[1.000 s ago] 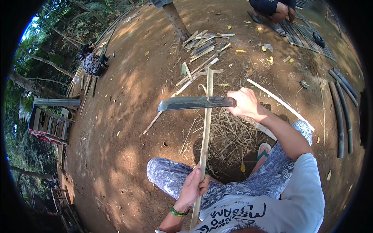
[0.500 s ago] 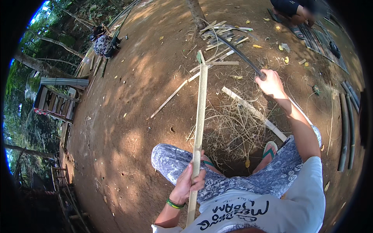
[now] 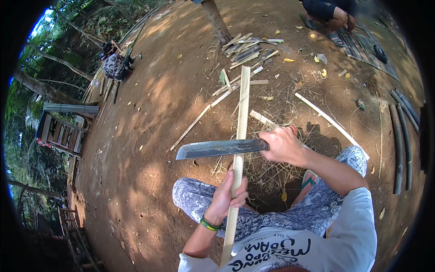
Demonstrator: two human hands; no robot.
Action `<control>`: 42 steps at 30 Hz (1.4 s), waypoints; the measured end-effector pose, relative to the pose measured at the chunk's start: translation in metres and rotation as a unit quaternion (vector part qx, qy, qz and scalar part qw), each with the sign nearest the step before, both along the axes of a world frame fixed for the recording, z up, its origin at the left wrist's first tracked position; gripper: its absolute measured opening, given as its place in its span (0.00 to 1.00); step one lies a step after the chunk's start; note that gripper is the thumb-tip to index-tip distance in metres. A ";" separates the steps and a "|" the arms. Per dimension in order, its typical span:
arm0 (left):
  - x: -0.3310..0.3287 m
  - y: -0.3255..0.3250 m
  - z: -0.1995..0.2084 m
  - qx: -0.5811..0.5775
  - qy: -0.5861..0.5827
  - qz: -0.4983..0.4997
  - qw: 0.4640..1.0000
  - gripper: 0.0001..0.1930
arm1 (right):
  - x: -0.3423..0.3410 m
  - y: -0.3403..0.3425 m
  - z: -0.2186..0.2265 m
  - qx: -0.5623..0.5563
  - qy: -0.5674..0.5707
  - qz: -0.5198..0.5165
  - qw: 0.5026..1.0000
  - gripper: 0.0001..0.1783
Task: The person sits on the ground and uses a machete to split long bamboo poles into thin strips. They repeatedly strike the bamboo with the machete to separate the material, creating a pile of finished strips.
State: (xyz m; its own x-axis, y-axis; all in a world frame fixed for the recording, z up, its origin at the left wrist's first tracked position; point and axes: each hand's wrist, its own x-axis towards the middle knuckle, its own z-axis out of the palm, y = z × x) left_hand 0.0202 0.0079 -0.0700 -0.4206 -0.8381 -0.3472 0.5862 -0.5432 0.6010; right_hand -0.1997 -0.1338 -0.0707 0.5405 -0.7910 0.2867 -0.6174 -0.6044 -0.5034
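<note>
My left hand (image 3: 228,193) is closed around a long pale bamboo strip (image 3: 243,104), which runs upright from my lap toward the tree. A machete (image 3: 217,148) is gripped by its handle in my right hand (image 3: 282,145). Its dark, broad blade lies crosswise over the strip, a little beyond my left fingers, with the tip pointing left. From this angle I cannot tell how firmly the blade touches the strip. Thin bamboo shavings (image 3: 265,179) form a tangled heap on the ground between my feet, partly hidden by my right hand and the strip.
Split bamboo pieces (image 3: 247,50) are piled beside a tree trunk (image 3: 216,22). A narrow pale strip (image 3: 333,119) lies right of the shavings. Dark bamboo poles (image 3: 397,149) rest at far right. One person (image 3: 324,13) crouches at the upper right, another (image 3: 115,65) at the upper left.
My right hand has swung the machete down and left, from pointing away toward the tree to lying across the bamboo strip. My left hand keeps its hold; the strip has tilted slightly right.
</note>
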 end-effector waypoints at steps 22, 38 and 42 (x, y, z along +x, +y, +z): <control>0.011 0.066 0.005 -0.068 -0.173 -0.045 0.982 0.25 | -0.075 -0.099 0.001 0.036 -0.006 -0.236 0.971 0.13; 0.002 0.009 0.004 -0.103 -0.232 0.077 0.964 0.20 | 0.004 0.008 -0.004 -0.010 -0.010 0.042 0.999 0.07; -0.003 0.005 0.006 -0.094 -0.252 0.075 0.960 0.20 | 0.004 0.011 -0.004 -0.016 0.010 0.055 0.998 0.12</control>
